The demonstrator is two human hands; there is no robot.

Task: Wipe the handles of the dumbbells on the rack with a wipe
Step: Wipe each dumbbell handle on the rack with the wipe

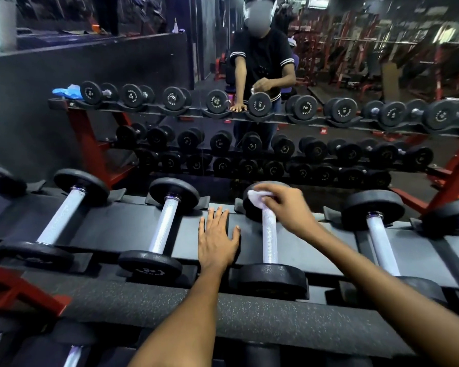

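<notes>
Pinching wipe (257,197) on dumbbell handle (269,239)

Right hand (285,205), wipe (259,198), seemingly on handle (270,241)

Bare rack shelf (117,229) lies open between dumbbell handles; black end plates (174,193) block the far edge.

Dumbbells (270,238) side by side on rack (133,229), mirror (329,75) apparently behind
</notes>
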